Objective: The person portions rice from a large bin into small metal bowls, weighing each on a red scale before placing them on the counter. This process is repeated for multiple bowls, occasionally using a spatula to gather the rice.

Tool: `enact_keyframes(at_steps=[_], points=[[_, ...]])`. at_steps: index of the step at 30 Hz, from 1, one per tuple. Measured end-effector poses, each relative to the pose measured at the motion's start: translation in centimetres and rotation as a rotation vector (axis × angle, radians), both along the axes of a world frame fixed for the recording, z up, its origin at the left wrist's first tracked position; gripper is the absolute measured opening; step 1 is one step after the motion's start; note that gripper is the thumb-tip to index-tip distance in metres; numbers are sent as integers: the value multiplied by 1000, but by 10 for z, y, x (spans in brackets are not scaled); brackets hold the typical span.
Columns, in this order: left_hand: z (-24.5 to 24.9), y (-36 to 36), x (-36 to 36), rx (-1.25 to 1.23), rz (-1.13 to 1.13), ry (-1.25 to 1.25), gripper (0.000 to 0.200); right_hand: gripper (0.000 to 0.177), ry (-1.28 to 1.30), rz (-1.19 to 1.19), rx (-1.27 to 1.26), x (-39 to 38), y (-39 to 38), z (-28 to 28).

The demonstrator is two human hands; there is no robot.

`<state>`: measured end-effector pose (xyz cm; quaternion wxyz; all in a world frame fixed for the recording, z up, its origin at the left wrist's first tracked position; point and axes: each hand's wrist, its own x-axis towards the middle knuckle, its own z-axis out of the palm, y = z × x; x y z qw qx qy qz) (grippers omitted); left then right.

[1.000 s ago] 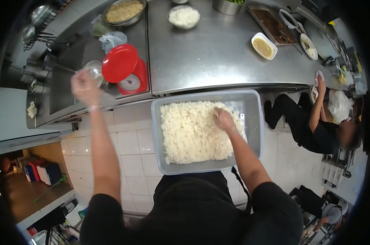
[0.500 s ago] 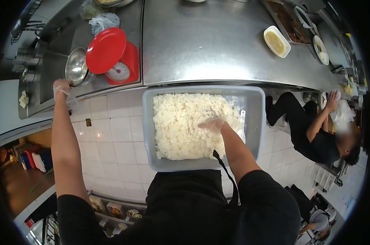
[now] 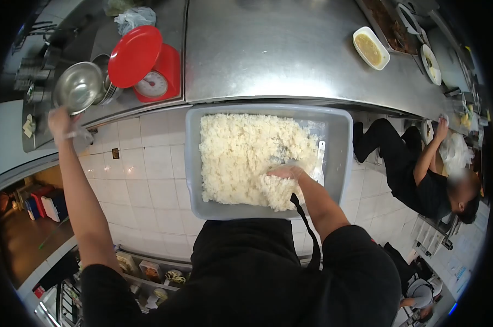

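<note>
Left hand [image 3: 61,122] clamps round steel bowl [image 3: 78,87]. Right hand [image 3: 284,173] in clumpy white rice [image 3: 238,150], grip unclear; grey plastic tub [image 3: 332,147] bare right of fingers.

Bright, even overhead light fills the kitchen. The steel counter [image 3: 279,54] carries a broad soft glare near its front edge, the metal bowl [image 3: 77,87] glints, and the rice [image 3: 241,152] is nearly washed out white. The left hand [image 3: 61,122] is slightly smeared. Fisheye bending curves the edges; black vignette rings the frame; lower left lies dim.
</note>
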<state>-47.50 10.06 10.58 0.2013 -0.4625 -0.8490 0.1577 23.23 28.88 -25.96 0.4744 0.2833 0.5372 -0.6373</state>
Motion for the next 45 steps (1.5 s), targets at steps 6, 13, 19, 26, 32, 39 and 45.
enact_keyframes(at_steps=[6, 13, 19, 26, 32, 39, 45], points=[[26, -47, 243, 1078, 318, -1156, 53, 58, 90, -220, -133, 22, 11, -36], [-161, -20, 436, 556, 599, -1765, 51, 63, 309, -271, -70, -13, 51, 82], [-228, 39, 491, 512, 442, -2243, 21, 68, 577, -243, 337, -75, 35, 160], [-183, 54, 478, 659, 619, -2249, 17, 59, 469, -314, 851, -64, -37, 215], [-178, 55, 477, 570, 487, -2157, 21, 54, 681, -59, 1403, -70, -48, 166], [-170, 52, 465, 711, 671, -2209, 23, 32, 779, -709, 1036, -51, 0, 183], [-193, 29, 450, 763, 654, -2143, 24, 48, 421, 107, 949, -1, -21, 213]])
